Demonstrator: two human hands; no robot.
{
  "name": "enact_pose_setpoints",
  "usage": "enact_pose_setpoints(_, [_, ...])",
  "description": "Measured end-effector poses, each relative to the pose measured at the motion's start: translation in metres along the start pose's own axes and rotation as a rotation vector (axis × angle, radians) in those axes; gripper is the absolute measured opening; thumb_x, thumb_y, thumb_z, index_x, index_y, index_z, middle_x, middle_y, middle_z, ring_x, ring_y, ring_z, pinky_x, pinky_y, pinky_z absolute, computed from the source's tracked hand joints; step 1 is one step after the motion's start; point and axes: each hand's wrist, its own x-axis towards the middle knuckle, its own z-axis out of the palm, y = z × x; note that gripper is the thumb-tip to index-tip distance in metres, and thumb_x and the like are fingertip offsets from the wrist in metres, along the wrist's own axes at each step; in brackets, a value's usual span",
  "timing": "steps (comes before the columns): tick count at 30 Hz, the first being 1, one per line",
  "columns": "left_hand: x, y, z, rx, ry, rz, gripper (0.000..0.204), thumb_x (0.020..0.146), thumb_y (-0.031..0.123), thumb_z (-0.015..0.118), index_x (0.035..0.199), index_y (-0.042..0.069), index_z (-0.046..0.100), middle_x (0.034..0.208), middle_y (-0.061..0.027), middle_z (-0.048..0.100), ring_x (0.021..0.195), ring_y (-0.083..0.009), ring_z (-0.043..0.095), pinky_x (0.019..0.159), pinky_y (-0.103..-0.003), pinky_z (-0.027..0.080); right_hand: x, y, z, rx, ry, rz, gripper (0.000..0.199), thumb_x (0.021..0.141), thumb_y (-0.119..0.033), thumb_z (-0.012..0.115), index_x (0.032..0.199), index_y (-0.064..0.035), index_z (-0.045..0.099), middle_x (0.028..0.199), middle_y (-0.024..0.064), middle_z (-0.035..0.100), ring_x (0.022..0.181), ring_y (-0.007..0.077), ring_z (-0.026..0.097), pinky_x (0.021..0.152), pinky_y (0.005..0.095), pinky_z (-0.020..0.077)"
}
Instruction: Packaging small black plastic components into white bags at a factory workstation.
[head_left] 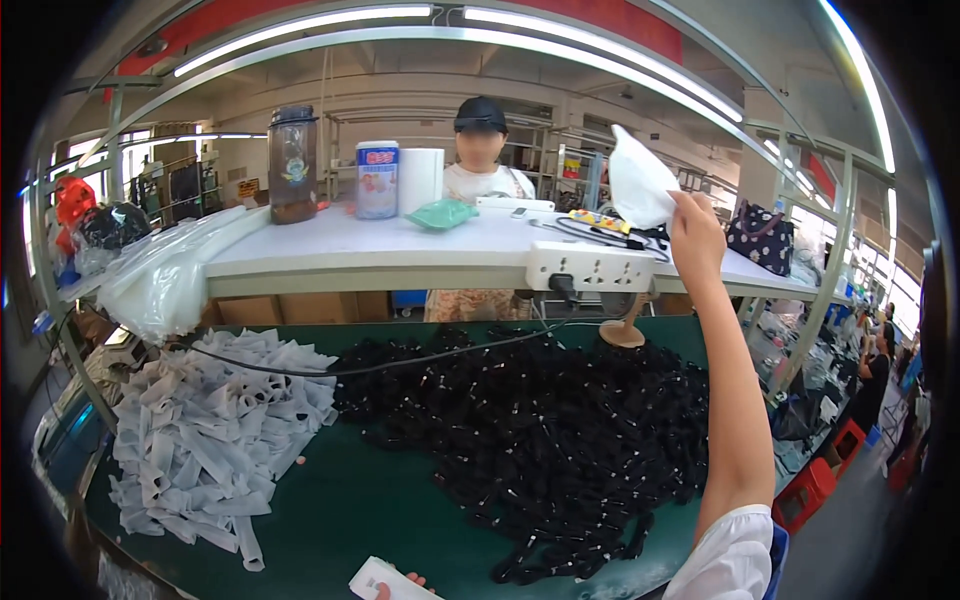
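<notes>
Seen from the head camera, the person's right hand is raised high above the green worktable, fingers pinched closed on the lower edge of a white pouch-shaped piece held up over the white shelf. At the bottom edge, the left hand shows only its fingertips, curled around a small white flat piece. On the table lies a big heap of small black parts, with a pile of grey-white fabric sleeves to its left. A white power strip hangs on the shelf front. Behind the shelf sits another person.
</notes>
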Motion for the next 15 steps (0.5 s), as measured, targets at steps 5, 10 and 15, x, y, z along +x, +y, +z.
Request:
enact_pose_setpoints(5, [0.006, -0.004, 0.007, -0.003, -0.024, 0.011, 0.058, 0.099, 0.037, 0.055, 0.146, 0.009, 0.035, 0.135, -0.0214, 0.053, 0.124, -0.0382, 0.052, 0.107, -0.059, 0.040, -0.007, -0.021, -0.002, 0.033, 0.176, -0.231, 0.028, 0.090, -0.007, 0.058, 0.118, -0.0033, 0.063, 0.105, 0.0133, 0.063, 0.089, 0.0296, 0.062, 0.083, 0.0384, 0.0493])
enact_pose_setpoints(10, [-0.005, 0.004, 0.003, -0.043, -0.009, 0.066, 0.058, 0.100, 0.037, 0.052, 0.147, 0.008, 0.033, 0.137, -0.0216, 0.051, 0.127, -0.0380, 0.050, 0.108, -0.059, 0.038, -0.146, -0.120, -0.052, 0.781, -0.164, -0.173, 0.004, 0.084, 0.000, 0.061, 0.088, -0.0008, 0.061, 0.084, 0.0111, 0.065, 0.074, 0.0192, 0.061, 0.069, 0.0296, 0.0492])
enact_pose_setpoints(15, [-0.012, -0.009, 0.031, -0.001, -0.105, 0.049, 0.059, 0.101, 0.038, 0.049, 0.148, 0.008, 0.031, 0.139, -0.0220, 0.050, 0.130, -0.0381, 0.047, 0.110, -0.059, 0.036, -0.341, -0.169, -0.087, 0.959, -0.972, 0.052, 0.041, 0.084, -0.016, 0.074, 0.119, -0.0021, 0.060, 0.104, 0.0117, 0.067, 0.091, 0.0230, 0.065, 0.080, 0.0334, 0.0521])
